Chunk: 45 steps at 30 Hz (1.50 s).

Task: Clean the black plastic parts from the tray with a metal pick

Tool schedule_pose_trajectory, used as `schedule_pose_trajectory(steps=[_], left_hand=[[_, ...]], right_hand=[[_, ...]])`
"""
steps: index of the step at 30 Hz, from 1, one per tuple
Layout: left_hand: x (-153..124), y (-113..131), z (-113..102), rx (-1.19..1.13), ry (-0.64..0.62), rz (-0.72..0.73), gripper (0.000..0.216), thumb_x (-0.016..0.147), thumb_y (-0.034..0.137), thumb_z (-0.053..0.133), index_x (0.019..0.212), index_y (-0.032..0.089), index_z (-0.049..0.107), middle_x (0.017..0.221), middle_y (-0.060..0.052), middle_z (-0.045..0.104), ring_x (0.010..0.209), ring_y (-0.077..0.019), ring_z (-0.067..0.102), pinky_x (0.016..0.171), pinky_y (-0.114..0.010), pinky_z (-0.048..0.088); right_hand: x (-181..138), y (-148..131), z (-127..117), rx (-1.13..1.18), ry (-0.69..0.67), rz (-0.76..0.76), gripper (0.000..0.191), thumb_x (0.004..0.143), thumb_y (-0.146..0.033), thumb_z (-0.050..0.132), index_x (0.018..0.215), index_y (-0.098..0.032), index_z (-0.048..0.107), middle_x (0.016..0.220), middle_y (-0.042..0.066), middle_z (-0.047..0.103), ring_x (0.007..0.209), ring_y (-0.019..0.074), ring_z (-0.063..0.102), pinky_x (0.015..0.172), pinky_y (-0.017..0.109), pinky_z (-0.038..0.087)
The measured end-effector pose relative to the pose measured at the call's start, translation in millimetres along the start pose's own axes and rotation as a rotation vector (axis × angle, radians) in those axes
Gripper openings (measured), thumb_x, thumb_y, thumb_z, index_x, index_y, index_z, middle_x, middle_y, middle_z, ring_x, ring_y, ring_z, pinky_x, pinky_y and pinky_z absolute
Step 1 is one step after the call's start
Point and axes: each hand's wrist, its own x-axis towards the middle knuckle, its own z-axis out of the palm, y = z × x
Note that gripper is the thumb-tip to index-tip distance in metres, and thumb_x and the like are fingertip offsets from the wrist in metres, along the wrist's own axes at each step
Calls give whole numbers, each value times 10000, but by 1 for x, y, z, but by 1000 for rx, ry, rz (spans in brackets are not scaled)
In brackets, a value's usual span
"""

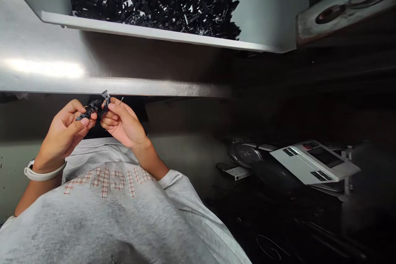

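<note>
The light here is uneven: the left side is bright, the right sinks nearly to black. Glare whitens the metal bench [37, 49], whose surface lies in shadow below the white tray [154, 34]. My eye finds the left hand [61, 135] and right hand [127, 127] clear, the black piece [91, 109] less distinct; rightward, the pale machine [309, 164] looks soft and edges stretch.

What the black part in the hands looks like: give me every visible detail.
The black part is dark and irregular, with notched edges and slight shine, apparently plastic. An angled bracket stands at its right end; whether joined or separate is unclear. It slants, right end higher, beyond the grey shirt. The left hand pinches it between thumb and fingers; the right hand has its fingers at the bracket's base.
</note>
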Motion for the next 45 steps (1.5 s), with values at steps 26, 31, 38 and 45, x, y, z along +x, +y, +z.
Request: schedule_pose_trajectory(steps=[26, 31, 38, 45], left_hand=[[24, -32, 27, 140, -173, 181, 586, 681, 628, 830, 916, 195, 511, 915, -12, 561, 787, -116, 523, 719, -281, 390], [22, -37, 35, 138, -161, 208, 579, 761, 653, 755, 1073, 194, 589, 985, -55, 620, 860, -163, 561, 814, -335, 428], [14, -22, 38, 323, -112, 400, 530, 913, 673, 545, 1059, 184, 688, 1038, -98, 696, 1001, -234, 625, 925, -366, 460], [9, -11, 30, 257, -149, 279, 546, 869, 714, 577, 864, 175, 660, 757, -29, 628, 716, -159, 571, 727, -306, 449]], right_hand=[[-4, -26, -37, -733, 263, -342, 394, 635, -533, 890, 806, -205, 757, 621, -26, 581, 578, 111, 527, 597, 222, 499], [-5, -28, -47, -655, 373, -427, 422, 623, -554, 887, 817, -209, 743, 783, 52, 741, 718, 186, 703, 702, 278, 598], [-8, -34, -21, -877, 256, -471, 353, 750, -546, 797, 819, -205, 738, 624, 4, 659, 555, 145, 617, 584, 248, 572], [-19, -30, 11, -824, 218, -637, 201, 824, -426, 739, 834, -236, 675, 686, -5, 696, 500, 119, 613, 521, 234, 558]])
